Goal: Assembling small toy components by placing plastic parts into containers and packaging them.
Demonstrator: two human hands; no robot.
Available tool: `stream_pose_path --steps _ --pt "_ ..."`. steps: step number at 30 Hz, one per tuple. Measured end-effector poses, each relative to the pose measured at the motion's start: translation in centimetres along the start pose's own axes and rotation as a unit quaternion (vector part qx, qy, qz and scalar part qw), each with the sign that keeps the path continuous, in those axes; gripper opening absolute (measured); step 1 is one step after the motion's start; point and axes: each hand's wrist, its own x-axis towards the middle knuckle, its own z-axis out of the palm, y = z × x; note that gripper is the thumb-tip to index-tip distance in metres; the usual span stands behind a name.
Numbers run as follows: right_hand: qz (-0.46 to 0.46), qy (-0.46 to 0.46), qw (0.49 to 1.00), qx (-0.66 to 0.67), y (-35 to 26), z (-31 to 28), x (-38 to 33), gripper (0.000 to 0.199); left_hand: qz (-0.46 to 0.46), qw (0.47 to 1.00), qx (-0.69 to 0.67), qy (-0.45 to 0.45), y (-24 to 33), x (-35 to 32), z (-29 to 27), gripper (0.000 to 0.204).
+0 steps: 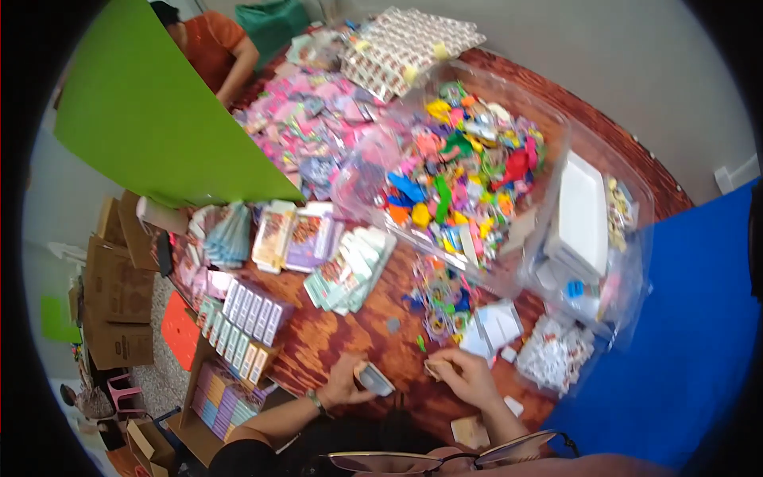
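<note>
Head view shows a small flat card pack (373, 378) with a grey face held at the near edge of the bench (342, 334), just in front of the person's body. The left hand (343, 383) is closed round its left end, thumb on top, while the right hand (469, 375) sits curled beside it, fingertips pinching a small tan piece (433, 368); the two hands are near but not touching. Doing this well likely means keeping the pack level and the grip light, working over bare wood so nothing drops into the loose rubber bands (437, 306) or the white paper slips (497, 326) just beyond. Farther out stand a clear tub of bright toys (461, 175) and rows of boxed packs (246, 318) at the left.
</note>
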Motion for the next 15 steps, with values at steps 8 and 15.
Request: stream_pose_path --steps 8,15 --pt "-0.018 0.086 0.972 -0.22 2.9 1.3 -0.3 0.033 0.007 1.0 -0.006 0.024 0.6 0.8 -0.2 0.078" --pt "-0.076 0.105 0.945 -0.299 5.4 3.9 -0.2 0.028 0.022 0.998 -0.026 0.058 1.3 0.8 -0.1 0.078"
